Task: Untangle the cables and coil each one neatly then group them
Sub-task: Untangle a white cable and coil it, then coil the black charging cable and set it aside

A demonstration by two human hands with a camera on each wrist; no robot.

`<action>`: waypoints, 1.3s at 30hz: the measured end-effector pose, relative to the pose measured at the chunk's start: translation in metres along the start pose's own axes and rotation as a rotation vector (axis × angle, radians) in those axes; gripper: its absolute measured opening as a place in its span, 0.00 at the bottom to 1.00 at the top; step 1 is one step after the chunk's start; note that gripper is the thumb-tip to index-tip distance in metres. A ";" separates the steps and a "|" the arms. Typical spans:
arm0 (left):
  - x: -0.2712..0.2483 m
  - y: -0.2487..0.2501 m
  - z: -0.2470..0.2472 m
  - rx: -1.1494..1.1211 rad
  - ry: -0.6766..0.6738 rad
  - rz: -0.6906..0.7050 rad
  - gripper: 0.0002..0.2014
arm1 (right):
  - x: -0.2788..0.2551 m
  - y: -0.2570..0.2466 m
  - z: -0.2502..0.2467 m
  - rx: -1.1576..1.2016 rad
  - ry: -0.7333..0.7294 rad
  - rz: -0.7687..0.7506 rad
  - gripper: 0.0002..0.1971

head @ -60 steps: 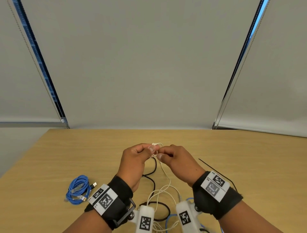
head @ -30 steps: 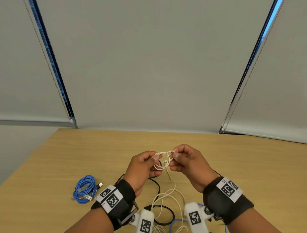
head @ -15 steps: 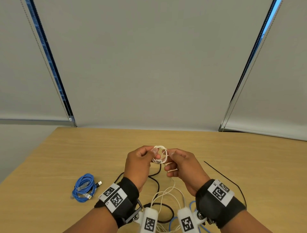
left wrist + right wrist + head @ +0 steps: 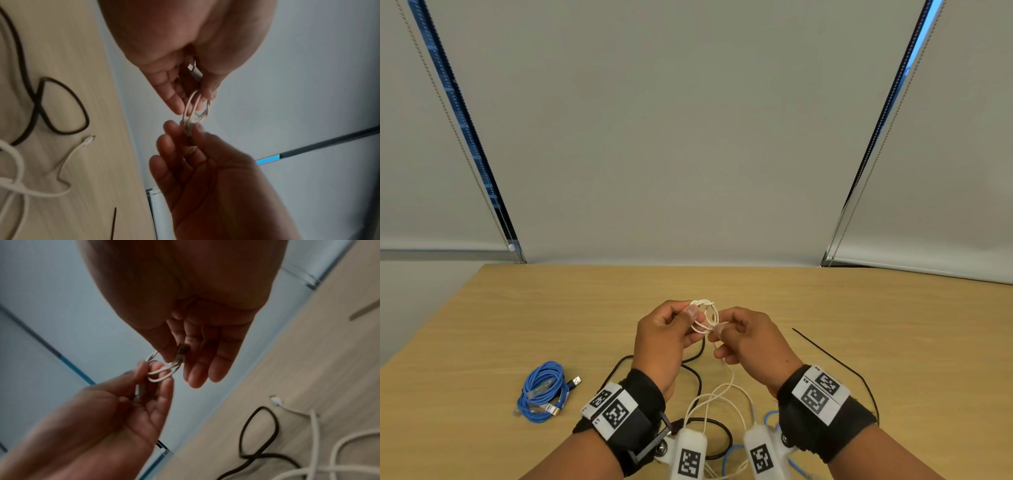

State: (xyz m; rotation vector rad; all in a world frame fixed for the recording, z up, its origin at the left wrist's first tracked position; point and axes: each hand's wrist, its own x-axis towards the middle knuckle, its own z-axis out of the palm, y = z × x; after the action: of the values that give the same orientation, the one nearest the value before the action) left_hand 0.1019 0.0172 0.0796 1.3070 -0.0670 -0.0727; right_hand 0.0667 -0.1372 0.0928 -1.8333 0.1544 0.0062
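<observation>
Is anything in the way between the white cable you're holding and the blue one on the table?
Nothing visible lies on the bare table between them. The left hand and right hand pinch the small white cable coil in the air; the coiled blue cable lies to the left. The white cable's tail, though, still trails down among the loose black cable.

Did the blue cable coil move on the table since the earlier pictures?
No. The blue cable coil lies in the same place near the table's left edge; only the camera shifted.
</observation>
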 end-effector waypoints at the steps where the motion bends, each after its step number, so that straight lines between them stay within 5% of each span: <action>1: 0.000 -0.001 -0.001 -0.033 0.006 -0.009 0.11 | 0.001 0.002 -0.002 -0.021 0.000 0.014 0.07; 10: 0.006 -0.010 -0.013 -0.348 -0.087 -0.239 0.07 | 0.001 0.003 -0.007 0.308 -0.149 0.213 0.09; 13: 0.005 -0.013 -0.015 -0.104 -0.167 -0.193 0.13 | 0.001 0.001 -0.009 0.312 -0.124 0.208 0.09; 16: 0.007 -0.010 -0.015 0.291 -0.198 -0.008 0.09 | 0.004 -0.001 -0.014 0.131 -0.058 0.141 0.08; 20: 0.016 -0.001 -0.016 0.480 -0.238 0.096 0.06 | 0.009 -0.004 -0.015 -0.107 -0.047 0.036 0.08; 28: 0.017 0.007 -0.043 -0.021 -0.466 -0.231 0.06 | 0.007 -0.003 -0.017 0.189 -0.282 0.034 0.07; 33: 0.018 -0.008 -0.062 0.373 -0.260 -0.138 0.06 | 0.016 0.001 0.011 -0.285 -0.149 -0.062 0.08; 39: 0.024 -0.002 -0.110 0.425 -0.014 -0.032 0.05 | 0.028 0.003 0.050 -0.246 -0.210 -0.039 0.05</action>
State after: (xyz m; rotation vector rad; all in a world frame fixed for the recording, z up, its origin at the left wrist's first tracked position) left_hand 0.1360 0.1202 0.0492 1.7326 -0.0762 -0.0980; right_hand 0.0978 -0.0923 0.0744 -2.0668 -0.0316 0.1975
